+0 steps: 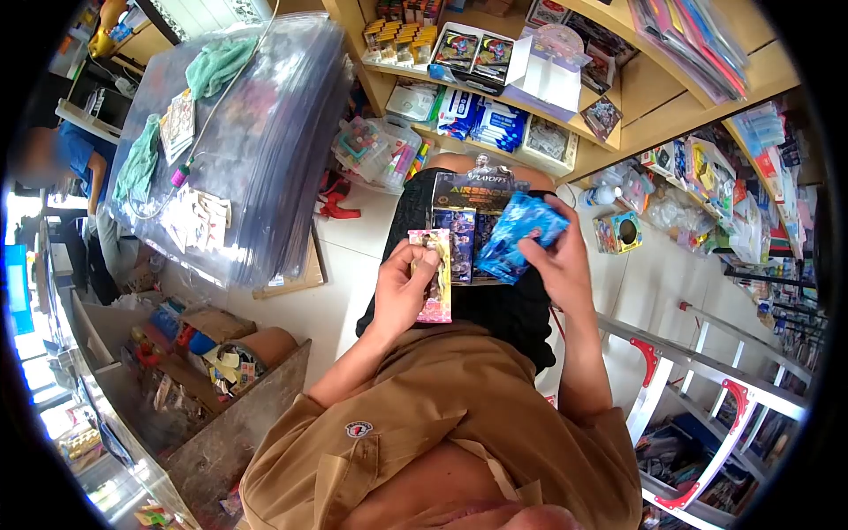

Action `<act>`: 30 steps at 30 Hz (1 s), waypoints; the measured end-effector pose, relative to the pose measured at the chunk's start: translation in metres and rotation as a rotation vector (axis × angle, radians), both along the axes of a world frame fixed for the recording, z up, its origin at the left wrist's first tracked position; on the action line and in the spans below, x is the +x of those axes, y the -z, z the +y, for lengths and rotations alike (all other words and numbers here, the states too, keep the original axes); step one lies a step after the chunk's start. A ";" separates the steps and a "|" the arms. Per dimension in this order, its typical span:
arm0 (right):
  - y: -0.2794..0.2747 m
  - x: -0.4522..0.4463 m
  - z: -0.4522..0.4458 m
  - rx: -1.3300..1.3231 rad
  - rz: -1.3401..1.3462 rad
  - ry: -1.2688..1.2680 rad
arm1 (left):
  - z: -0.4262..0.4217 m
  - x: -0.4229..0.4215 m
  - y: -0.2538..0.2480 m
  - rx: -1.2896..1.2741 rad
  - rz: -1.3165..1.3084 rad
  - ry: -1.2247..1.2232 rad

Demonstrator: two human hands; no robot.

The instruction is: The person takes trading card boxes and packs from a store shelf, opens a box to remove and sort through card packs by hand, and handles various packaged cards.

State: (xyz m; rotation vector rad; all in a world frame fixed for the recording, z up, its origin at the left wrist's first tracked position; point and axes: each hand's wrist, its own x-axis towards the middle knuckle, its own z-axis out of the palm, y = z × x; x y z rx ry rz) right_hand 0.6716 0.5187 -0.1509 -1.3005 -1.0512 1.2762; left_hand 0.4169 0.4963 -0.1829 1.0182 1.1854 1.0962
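My left hand (402, 287) pinches a slim pink and yellow packet (435, 307) between thumb and fingers, holding it upright over my lap. In my right hand (564, 265) are blue foil packets (514, 234), fanned slightly, with the thumb pressed across their front; how many there are I cannot tell. Behind both hands, an open display box (473, 193) marked "PLAYOFFS" and "AIRBENDER" rests on my lap. Dark blue packets (458, 231) stand inside it, partly hidden by what I hold.
Shelves (636, 110) with boxes and packs stand ahead. A tall stack of clear plastic sheets (265, 132) with green cloths is at left, near a box of clutter (190, 380). A metal ladder (707, 362) stands at right. Another person (79, 159) is at far left.
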 end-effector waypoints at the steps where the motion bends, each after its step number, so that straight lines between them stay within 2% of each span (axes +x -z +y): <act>1: 0.006 -0.003 0.001 0.030 -0.121 -0.024 | 0.000 -0.001 0.002 0.001 0.004 0.003; 2: 0.005 -0.009 0.006 0.076 -0.361 -0.042 | 0.002 0.000 -0.004 -0.010 0.007 0.020; 4: -0.004 -0.014 0.009 -0.032 -0.535 -0.081 | 0.002 0.000 -0.007 -0.022 0.011 0.039; 11: -0.008 -0.014 0.016 -0.185 -0.693 -0.294 | 0.001 0.001 -0.003 -0.085 -0.050 0.023; 14: 0.010 -0.019 0.017 -0.095 -0.816 -0.291 | 0.001 0.002 -0.002 -0.074 0.014 0.031; 17: 0.011 -0.034 0.012 0.183 -1.057 -0.091 | 0.002 0.001 -0.002 -0.027 0.082 0.016; 20: 0.011 -0.039 0.010 0.135 -1.161 -0.079 | 0.002 -0.002 -0.004 -0.062 0.087 0.004; 26: 0.048 -0.015 0.004 0.219 -0.886 -0.078 | 0.003 0.002 -0.001 -0.033 0.062 0.005; 28: 0.064 -0.010 -0.004 0.059 -0.558 0.102 | 0.003 -0.001 -0.001 -0.026 0.098 -0.015; 29: 0.064 -0.009 -0.006 -0.047 -0.511 0.052 | 0.003 0.000 -0.003 -0.080 0.056 -0.034; 30: 0.065 -0.009 -0.006 -0.047 -0.514 0.056 | 0.003 0.001 -0.003 -0.078 0.054 -0.031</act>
